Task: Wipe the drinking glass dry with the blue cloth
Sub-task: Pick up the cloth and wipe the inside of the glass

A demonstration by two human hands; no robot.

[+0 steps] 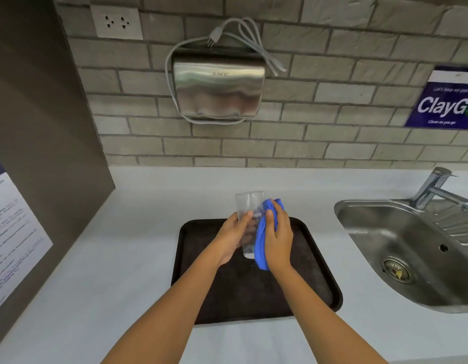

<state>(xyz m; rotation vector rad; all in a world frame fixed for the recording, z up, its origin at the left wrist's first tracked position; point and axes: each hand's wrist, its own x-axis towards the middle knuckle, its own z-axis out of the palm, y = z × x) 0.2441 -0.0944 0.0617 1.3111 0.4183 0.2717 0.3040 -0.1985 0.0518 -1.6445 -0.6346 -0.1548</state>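
Over black tray (314,261) on white counter (122,258), my left hand (234,236) wrapped around clear glass (250,206), fingers closed on lower half, thumb on front wall. Glass upright, slightly tilted, mouth up, base lifted off tray. My right hand (278,236) clamped on bunched blue cloth (261,243), pressing cloth against right side of glass. Cloth tail hangs below palm. Steel sink (411,245) with tap (435,190) off right. Metal hand dryer (218,91) on brick wall behind, cord looped around it, plug loose on top.
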